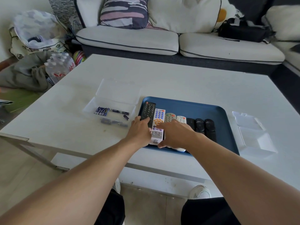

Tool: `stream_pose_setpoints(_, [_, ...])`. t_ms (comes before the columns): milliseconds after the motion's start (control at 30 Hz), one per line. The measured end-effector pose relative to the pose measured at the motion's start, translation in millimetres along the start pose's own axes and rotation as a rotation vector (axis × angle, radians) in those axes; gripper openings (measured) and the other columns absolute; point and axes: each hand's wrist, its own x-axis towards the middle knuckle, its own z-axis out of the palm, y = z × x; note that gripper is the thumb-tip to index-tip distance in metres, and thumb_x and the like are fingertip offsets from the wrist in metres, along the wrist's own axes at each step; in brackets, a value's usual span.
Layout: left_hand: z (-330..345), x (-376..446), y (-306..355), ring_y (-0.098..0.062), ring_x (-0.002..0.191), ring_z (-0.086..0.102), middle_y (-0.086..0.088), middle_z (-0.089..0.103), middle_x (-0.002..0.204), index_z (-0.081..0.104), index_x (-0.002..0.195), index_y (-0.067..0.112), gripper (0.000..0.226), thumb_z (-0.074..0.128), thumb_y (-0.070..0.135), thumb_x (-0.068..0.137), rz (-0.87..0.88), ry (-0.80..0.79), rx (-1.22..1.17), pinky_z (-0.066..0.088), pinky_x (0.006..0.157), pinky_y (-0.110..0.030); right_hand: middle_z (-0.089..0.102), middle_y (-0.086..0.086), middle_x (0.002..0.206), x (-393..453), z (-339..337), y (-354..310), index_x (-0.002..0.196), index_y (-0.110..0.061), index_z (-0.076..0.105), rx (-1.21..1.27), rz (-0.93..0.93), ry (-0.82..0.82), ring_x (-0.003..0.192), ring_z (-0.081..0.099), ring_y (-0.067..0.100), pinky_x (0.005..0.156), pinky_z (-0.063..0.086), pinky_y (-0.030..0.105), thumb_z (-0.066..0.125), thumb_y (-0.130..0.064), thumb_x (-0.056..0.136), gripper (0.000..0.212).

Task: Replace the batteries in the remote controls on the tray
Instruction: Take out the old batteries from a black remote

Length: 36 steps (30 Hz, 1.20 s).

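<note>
- Head view, hands first: left hand (140,129) curled round the near end of the black remote (148,112), thumb on the outer edge and fingers across the top — a partial grasp, not yet lifted off the blue tray (186,105).
- Right hand (174,134) spread flat and loose, closed on nothing, forefinger touching the buttons of the white remote with blue keys (158,125), palm hiding the near ends of the two small grey remotes (170,117).
- Remotes packed side by side along the tray's near half, edges touching; three dark oval remotes (200,125) to the right.
- Risk, as a judgement: pulling the black remote up by one end likely to drag or tip its white neighbour, since the two lie flush; could nudge the row toward the tray's near rim, close to the table (178,78) edge.
- Second risk: fresh and spent cells getting mixed — loose batteries (102,110) lie in the open clear box (116,93) just left of the tray, some in a row, some scattered.
- Around: another clear box (253,132) open, well right of the tray; sofa behind; nothing standing between hands and batteries.
</note>
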Motion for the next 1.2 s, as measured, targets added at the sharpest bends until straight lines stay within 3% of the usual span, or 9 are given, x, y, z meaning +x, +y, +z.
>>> stream_pose_setpoints(67, [0.2, 0.8, 1.1, -0.035, 0.13, 0.038, -0.016, 0.041, 0.143, 0.045, 0.144, 0.014, 0.049, 0.053, 0.013, 0.096, -0.014, -0.013, 0.03, 0.035, 0.107, -0.04, 0.057, -0.001, 0.14, 1.4, 0.1, 0.1, 0.148, -0.036, 0.042, -0.001, 0.002, -0.001, 0.129, 0.049, 0.024, 0.096, 0.046, 0.042, 0.076, -0.056, 0.08, 0.078])
stream_pose_setpoints(233, [-2.3, 1.9, 1.0, -0.031, 0.126, 0.042, -0.01, 0.052, 0.129, 0.059, 0.115, 0.014, 0.028, 0.052, 0.017, 0.088, 0.01, -0.005, 0.141, 0.036, 0.106, -0.041, 0.056, -0.003, 0.142, -0.5, 0.5, 0.2, 0.144, -0.037, 0.046, 0.033, -0.018, -0.025, 0.132, 0.048, 0.024, 0.1, 0.043, 0.041, 0.066, -0.059, 0.087, 0.065])
stream_pose_setpoints(400, [-8.1, -2.3, 4.9, -0.03, 0.122, 0.041, -0.008, 0.053, 0.132, 0.061, 0.121, 0.012, 0.036, 0.048, 0.005, 0.088, 0.057, 0.038, 0.153, 0.038, 0.104, -0.038, 0.058, -0.004, 0.138, -1.3, 0.3, -3.0, 0.138, -0.034, 0.054, 0.045, -0.042, -0.011, 0.131, 0.047, 0.025, 0.101, 0.043, 0.041, 0.063, -0.053, 0.092, 0.051])
stream_pose_setpoints(567, [-23.4, -4.5, 5.1, -0.029, 0.124, 0.043, -0.007, 0.058, 0.135, 0.059, 0.136, 0.016, 0.05, 0.05, 0.001, 0.089, 0.098, 0.235, 0.057, 0.036, 0.104, -0.036, 0.052, 0.002, 0.143, -3.5, -5.1, -9.1, 0.14, -0.03, 0.055, 0.093, -0.012, 0.053, 0.136, 0.043, 0.025, 0.109, 0.041, 0.042, 0.065, -0.048, 0.092, 0.052])
stream_pose_setpoints(667, [-31.4, -0.1, 0.0, -0.027, 0.126, 0.046, -0.006, 0.06, 0.133, 0.061, 0.133, 0.018, 0.047, 0.05, 0.004, 0.09, 0.055, 0.326, 0.019, 0.035, 0.107, -0.037, 0.054, 0.002, 0.136, 0.3, -9.3, -12.6, 0.133, -0.03, 0.059, 0.127, 0.037, 0.123, 0.128, 0.05, 0.024, 0.1, 0.046, 0.039, 0.064, -0.044, 0.093, 0.043])
stream_pose_setpoints(833, [-29.7, -1.6, -7.7, -0.027, 0.124, 0.052, -0.007, 0.059, 0.134, 0.06, 0.133, 0.018, 0.048, 0.05, 0.004, 0.089, 0.018, 0.246, 0.011, 0.034, 0.107, -0.037, 0.063, 0.004, 0.123, 1.7, -3.0, -22.1, 0.124, -0.024, 0.059, 0.067, 0.076, -0.013, 0.106, 0.061, 0.026, 0.087, 0.052, 0.039, 0.064, -0.044, 0.092, 0.037])
stream_pose_setpoints(1200, [-27.6, 1.8, -10.9, -0.029, 0.127, 0.044, -0.006, 0.052, 0.138, 0.061, 0.13, 0.02, 0.044, 0.049, 0.005, 0.09, 0.041, 0.202, -0.01, 0.035, 0.104, -0.035, 0.064, 0.002, 0.12, 1.8, -2.7, -22.3, 0.117, -0.023, 0.063, 0.122, 0.132, -0.03, 0.106, 0.061, 0.025, 0.08, 0.048, 0.035, 0.068, -0.042, 0.088, 0.035])
